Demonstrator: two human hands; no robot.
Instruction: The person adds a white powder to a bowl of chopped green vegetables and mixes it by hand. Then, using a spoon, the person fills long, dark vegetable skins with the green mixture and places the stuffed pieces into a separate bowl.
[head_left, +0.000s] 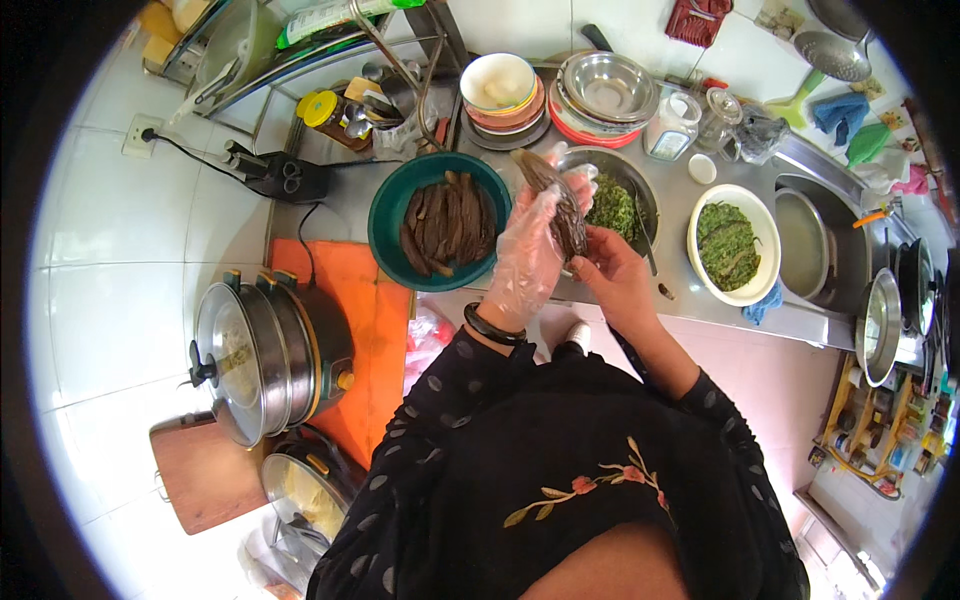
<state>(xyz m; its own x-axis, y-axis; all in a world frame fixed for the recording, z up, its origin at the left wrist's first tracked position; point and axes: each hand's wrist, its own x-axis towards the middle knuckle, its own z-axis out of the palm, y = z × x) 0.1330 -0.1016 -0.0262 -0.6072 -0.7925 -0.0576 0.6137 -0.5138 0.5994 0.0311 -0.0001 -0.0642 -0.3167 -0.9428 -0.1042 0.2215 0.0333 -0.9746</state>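
My left hand (534, 225), in a clear plastic glove, holds a soft, wrinkled brown vegetable, apparently a cooked eggplant (564, 214), tilted above the counter. The bare fingers of my right hand (616, 274) pinch its lower end. To the left, a teal basin (381, 225) contains several similar brown eggplants (450, 221). Behind my hands, partly covered by them, is a steel bowl (651, 180) of chopped green filling (613, 210) with a spoon handle (649, 251) over its rim. A white bowl (772, 255) of green mixture (726, 244) stands farther right.
Stacked bowls (499, 82), steel dishes (611, 82) and glass jars (673, 124) line the wall. A small dark scrap (666, 291) lies on the steel counter. The sink (847, 262) is at right. On the left, a steamer (277, 360) stands by an orange surface (352, 300).
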